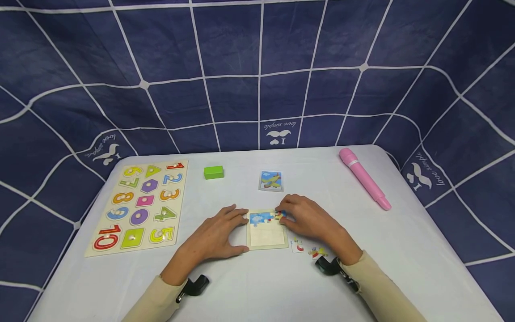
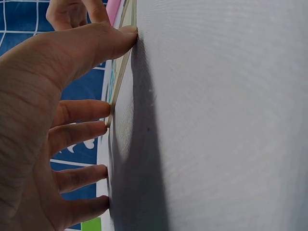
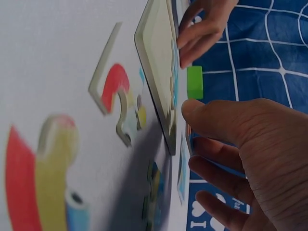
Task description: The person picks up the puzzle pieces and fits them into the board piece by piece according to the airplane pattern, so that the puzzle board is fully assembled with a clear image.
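Note:
A shallow wooden puzzle tray [image 1: 267,237] lies in front of me, with blue sky pieces [image 1: 259,218] along its far edge. My left hand [image 1: 219,235] touches the tray's left side, thumb at the near corner and fingertips at the far corner, fingers fairly straight. At the far right corner my right hand [image 1: 306,217] pinches a small puzzle piece [image 1: 278,215] between thumb and fingers; the fingers partly cover it. Loose jigsaw pieces [image 1: 297,245] with red and yellow parts lie right of the tray, also large in the right wrist view.
An airplane picture card [image 1: 271,181] lies beyond the tray. A green block [image 1: 213,172] sits to its left. On the far left is a number and shape board [image 1: 137,208]; a pink microphone-shaped toy [image 1: 366,179] lies at right. A dark blue cloth hangs behind the white table.

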{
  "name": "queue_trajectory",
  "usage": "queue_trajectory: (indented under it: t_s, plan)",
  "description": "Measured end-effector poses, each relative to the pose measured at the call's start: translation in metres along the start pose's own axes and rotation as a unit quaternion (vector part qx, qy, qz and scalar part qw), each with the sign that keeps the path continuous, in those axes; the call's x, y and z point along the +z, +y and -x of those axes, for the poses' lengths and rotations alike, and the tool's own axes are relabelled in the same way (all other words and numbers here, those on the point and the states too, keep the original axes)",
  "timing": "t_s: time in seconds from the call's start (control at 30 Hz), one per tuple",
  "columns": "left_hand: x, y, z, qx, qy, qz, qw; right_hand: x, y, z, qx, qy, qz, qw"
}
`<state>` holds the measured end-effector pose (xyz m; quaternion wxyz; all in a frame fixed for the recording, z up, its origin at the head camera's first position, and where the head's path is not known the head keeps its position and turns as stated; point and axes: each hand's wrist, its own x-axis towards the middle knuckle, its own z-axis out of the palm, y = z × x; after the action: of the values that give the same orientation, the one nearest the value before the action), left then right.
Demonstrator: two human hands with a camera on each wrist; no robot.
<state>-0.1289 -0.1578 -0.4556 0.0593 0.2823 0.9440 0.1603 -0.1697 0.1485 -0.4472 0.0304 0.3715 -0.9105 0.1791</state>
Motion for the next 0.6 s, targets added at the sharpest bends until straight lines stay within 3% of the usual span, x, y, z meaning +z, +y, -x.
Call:
queue_trajectory:
  t_s: [0.6]
  plan:
    - [0.0007, 0.0007, 0.0003, 0.000, 0.003, 0.002, 1.0000, 0.0088, -0.0010, -0.0037, -0.028, -0.007, 0.005, 0.9996]
